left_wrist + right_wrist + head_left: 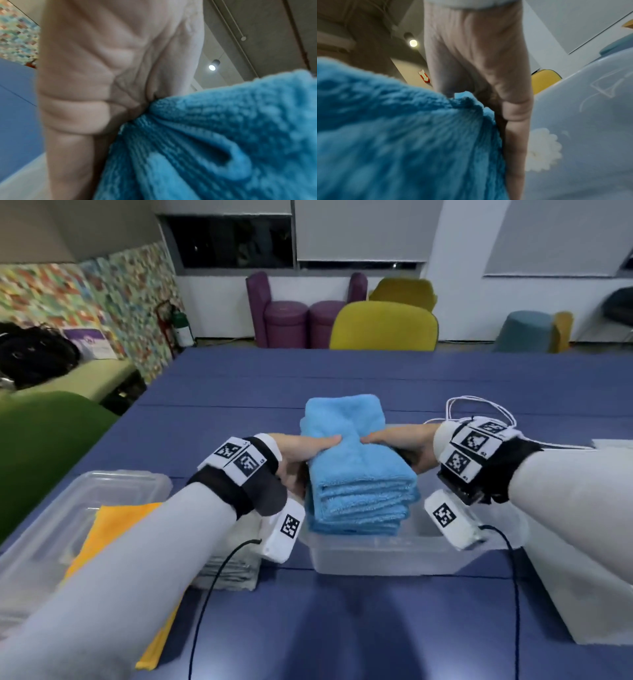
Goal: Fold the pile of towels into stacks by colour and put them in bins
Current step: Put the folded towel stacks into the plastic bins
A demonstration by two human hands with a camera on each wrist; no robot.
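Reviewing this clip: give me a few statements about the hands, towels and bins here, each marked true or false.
1. Both hands grip the blue stack. True.
2. The blue stack is above a clear bin. True.
3. The left hand is open and idle. False: it holds the stack's left side.
4. The left bin holds red towels. False: a yellow towel lies there.
5. The right hand grips the stack's right side. True.
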